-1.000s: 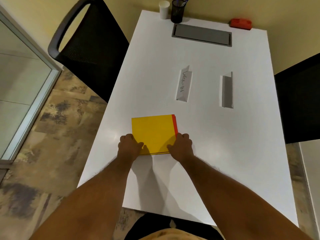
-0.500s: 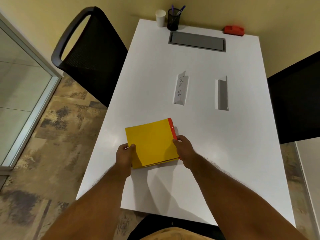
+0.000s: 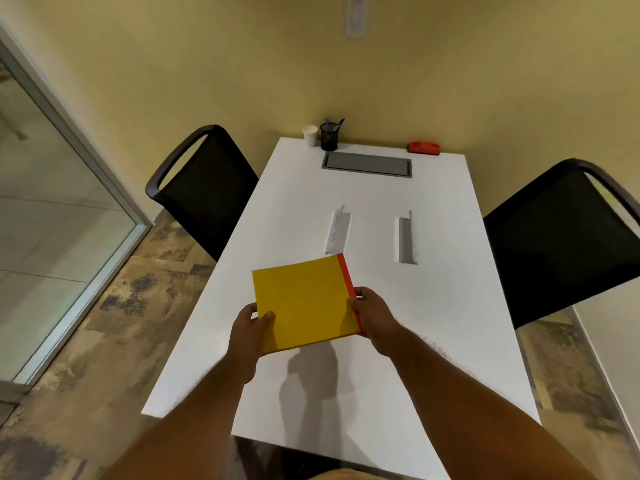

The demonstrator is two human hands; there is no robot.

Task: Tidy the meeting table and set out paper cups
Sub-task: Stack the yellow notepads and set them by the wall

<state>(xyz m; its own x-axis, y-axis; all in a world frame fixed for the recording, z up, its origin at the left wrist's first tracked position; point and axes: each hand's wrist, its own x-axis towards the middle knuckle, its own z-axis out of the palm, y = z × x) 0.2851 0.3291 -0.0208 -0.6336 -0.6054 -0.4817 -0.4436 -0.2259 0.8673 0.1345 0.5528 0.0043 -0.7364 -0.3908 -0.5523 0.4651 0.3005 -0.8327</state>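
A yellow folder with a red strip along its right edge [image 3: 304, 303] hangs tilted above the white meeting table [image 3: 433, 341]. My left hand [image 3: 251, 329] grips its near left corner, thumb on top. My right hand [image 3: 372, 315] grips the red edge at the near right. One white paper cup [image 3: 310, 135] stands at the far left corner of the table, beside a black mesh pen holder [image 3: 329, 136] with pens in it.
Two folded white name cards [image 3: 337, 228] [image 3: 405, 240] lie at mid-table. A grey cable hatch [image 3: 367, 163] and a red stapler-like object [image 3: 424, 147] sit at the far end. Black chairs flank the table on the left [image 3: 204, 188] and right [image 3: 561, 237]. A glass partition [image 3: 52, 202] runs along the left.
The folder lay flat on the table under both hands; now both hands have lifted it clear of the surface and tilted it. The view has risen and shows more of the wall.
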